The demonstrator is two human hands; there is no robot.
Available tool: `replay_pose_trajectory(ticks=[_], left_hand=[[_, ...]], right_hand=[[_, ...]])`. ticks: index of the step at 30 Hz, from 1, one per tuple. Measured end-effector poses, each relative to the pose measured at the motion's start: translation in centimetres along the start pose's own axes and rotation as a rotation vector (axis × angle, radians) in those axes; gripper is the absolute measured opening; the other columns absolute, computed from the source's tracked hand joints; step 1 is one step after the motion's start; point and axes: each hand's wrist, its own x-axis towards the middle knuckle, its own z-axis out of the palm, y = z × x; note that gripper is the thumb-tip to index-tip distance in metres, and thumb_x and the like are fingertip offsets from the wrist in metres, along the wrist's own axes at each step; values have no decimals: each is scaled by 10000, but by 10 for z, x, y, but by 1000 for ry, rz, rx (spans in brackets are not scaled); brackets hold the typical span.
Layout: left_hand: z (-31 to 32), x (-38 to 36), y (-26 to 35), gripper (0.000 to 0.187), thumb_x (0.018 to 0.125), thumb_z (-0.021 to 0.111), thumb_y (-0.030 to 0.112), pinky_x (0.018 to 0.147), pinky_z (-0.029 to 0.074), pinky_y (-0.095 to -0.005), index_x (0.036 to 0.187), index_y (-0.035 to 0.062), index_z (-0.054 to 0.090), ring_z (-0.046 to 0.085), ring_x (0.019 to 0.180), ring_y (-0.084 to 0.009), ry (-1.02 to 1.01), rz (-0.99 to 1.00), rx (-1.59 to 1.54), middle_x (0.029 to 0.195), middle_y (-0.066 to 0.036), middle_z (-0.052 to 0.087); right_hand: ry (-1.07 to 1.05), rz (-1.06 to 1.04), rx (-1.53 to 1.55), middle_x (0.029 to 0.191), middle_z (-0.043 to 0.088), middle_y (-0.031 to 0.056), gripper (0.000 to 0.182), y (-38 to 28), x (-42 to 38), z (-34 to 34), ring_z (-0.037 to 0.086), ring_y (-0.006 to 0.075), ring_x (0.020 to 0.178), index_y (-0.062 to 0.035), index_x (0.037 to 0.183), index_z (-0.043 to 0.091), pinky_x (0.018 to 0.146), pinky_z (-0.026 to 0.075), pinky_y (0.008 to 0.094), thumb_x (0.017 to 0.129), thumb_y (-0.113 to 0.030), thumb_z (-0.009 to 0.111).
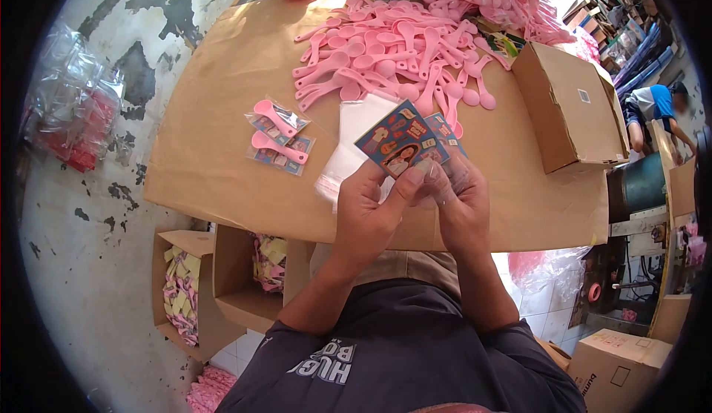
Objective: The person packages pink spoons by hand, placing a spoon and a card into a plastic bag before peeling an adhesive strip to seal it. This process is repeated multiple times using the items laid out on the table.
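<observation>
My left hand (373, 204) is closed, its thumb pressing a small blue printed card (395, 136) with pictures on it. Behind that card, more printed cards (443, 127) stick out above my right hand (465, 202), whose fingers are pinched on them near the lower corner. Shiny clear film shows at the right fingertips. Under and left of the hands lies a stack of clear plastic bags (343, 157) on the brown-covered table (215, 101). Further left, two pink measuring spoons (278, 148) rest on bagged cards (302, 144).
A large heap of pink spoons (400, 50) covers the back of the table. A cardboard box (567, 109) stands at the right edge. Below the front edge are open cartons (182, 294) of packed pieces. Another person (656, 109) crouches far right.
</observation>
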Motion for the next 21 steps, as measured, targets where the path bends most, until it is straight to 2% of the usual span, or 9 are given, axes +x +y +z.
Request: replay_pose_trajectory(ticks=[3,7,9,11,13,17,18,19,21], left_hand=[[7,4,0,467,1031,598,46,961,511,-284,1471,-15,454,609,1217,-163,-11,85,-108,1370,-157,617],[9,16,13,583,1042,523,16,1016,508,-328,1571,28,277,556,1333,-241,19,150,-179,1480,-214,513],[8,20,22,645,1042,487,38,1123,476,-485,1617,94,200,482,1407,-380,-7,190,-377,1529,-261,438],[7,21,24,633,1045,488,61,1102,506,-511,1613,129,217,522,1367,-379,-2,181,-437,1508,-263,455],[6,21,22,590,1054,479,46,1077,522,-443,1591,107,242,584,1300,-331,-92,134,-641,1488,-267,469],[6,19,10,500,1071,485,89,966,570,-403,1537,21,317,666,1114,-249,-102,93,-727,1292,-205,612],[9,16,12,480,1075,504,119,918,579,-385,1510,-9,345,668,1008,-211,-36,78,-709,1126,-145,640],[6,18,10,480,1075,504,119,918,579,-385,1510,-9,345,668,1008,-211,-38,75,-715,1126,-145,640],[-2,19,5,472,1079,518,149,892,583,-383,1499,2,360,657,944,-194,-48,136,-656,1040,-112,614]], right_hand=[[-15,51,119,935,714,32,197,6,-1,-3,670,94,791,4,1131,670,632,547,239,1010,-151,678],[18,101,91,886,712,31,171,0,-8,3,665,82,759,-11,1081,676,608,548,240,986,-148,711],[-10,196,74,821,694,20,154,-1,-11,2,655,71,723,-29,1041,666,566,518,233,968,-146,735],[-32,231,69,832,687,16,157,1,-14,2,641,57,730,-35,1031,653,583,502,219,958,-137,746],[-47,263,63,843,680,12,165,-1,-13,8,626,42,737,-41,1021,639,601,485,206,948,-129,757],[18,135,44,830,612,-28,216,7,-7,16,520,10,716,-46,1053,615,662,439,189,918,-77,780],[0,108,19,823,587,-46,247,13,-8,11,486,4,711,-48,1072,612,680,431,190,902,-53,790],[5,107,14,823,587,-46,247,13,-7,14,486,4,711,-48,1072,612,680,431,190,902,-53,790],[137,-214,-117,764,546,-36,289,15,-6,25,470,40,655,-45,1081,641,633,436,214,853,-31,819]])
